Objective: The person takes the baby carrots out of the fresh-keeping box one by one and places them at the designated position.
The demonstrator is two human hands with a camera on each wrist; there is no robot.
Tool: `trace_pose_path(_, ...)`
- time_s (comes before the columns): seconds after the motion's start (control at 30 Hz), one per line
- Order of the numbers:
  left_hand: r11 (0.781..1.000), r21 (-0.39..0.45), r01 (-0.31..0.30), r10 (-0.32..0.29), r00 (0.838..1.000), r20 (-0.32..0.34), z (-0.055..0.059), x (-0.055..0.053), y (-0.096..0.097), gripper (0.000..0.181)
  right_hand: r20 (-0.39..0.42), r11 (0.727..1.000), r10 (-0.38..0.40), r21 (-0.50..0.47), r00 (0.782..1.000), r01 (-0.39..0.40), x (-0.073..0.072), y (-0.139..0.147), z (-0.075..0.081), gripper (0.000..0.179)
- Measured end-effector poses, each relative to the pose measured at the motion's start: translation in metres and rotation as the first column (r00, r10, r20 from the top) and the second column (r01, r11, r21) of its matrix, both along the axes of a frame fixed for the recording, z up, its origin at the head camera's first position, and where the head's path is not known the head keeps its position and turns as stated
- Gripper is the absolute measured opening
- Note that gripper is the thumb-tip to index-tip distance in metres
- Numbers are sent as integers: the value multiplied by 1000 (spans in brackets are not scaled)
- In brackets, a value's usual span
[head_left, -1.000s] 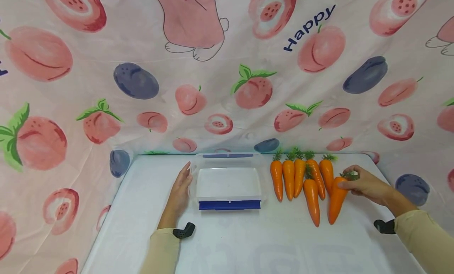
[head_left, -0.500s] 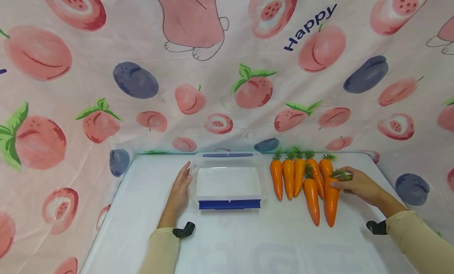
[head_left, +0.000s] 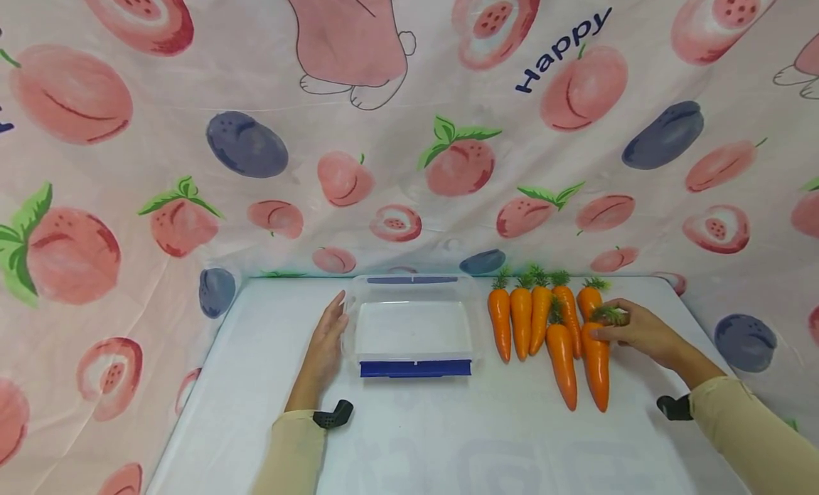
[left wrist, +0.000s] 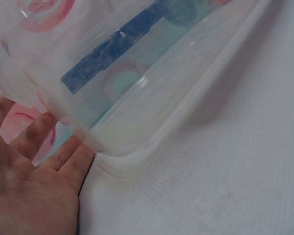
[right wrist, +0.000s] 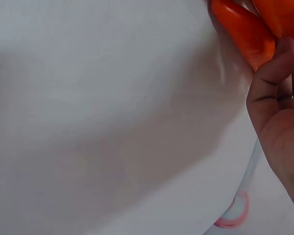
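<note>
A clear plastic container [head_left: 412, 331] with blue clips lies on the white table. Against its left wall rests my left hand [head_left: 325, 342], fingers straight; the left wrist view shows these fingers [left wrist: 71, 159] touching the clear wall. My right hand [head_left: 640, 331] pinches a carrot [head_left: 596, 370] near its leafy top, thumb on the near side. That carrot points toward me, beside another front carrot [head_left: 562, 363]. In the right wrist view the curled right hand [right wrist: 279, 103] is next to orange carrot surfaces [right wrist: 245, 34], partly cut off by the frame edge.
Behind the front pair, several more carrots [head_left: 500, 324] lie in a row to the right of the container, green tops toward the back. A fruit-print cloth [head_left: 384, 125] hangs behind the white table [head_left: 409, 424].
My right hand has moved left with the carrot, which has swung from a slant to nearly straight beside the other front carrot. My left hand has stayed at the container.
</note>
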State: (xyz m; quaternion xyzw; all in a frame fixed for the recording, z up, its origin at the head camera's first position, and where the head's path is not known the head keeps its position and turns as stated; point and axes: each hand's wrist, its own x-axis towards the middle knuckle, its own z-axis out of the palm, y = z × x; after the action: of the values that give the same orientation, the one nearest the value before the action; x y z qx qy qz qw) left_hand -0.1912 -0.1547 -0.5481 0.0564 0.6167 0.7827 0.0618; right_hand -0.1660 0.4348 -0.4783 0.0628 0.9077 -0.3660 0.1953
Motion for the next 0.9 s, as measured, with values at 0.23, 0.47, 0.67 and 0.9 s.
trace_pose_path(0.23,1000,-7,2,-2,1000,9,-1,0,0,56,-3,1000,-1,-12,1000,1,-1,-2,-3,100)
trace_pose_path(0.47,1000,-6,-2,2,1000,7,-1,1,0,57,-26,1000,11,26,1000,-10,-3,-2,-8,103)
trace_pose_path(0.67,1000,-6,-7,7,1000,6,0,1,0,57,-67,999,18,42,998,-15,-4,-2,-10,101)
trace_pose_path(0.9,1000,-1,-7,7,1000,7,-1,1,1,57,-86,999,-6,35,996,9,-4,-6,-12,101)
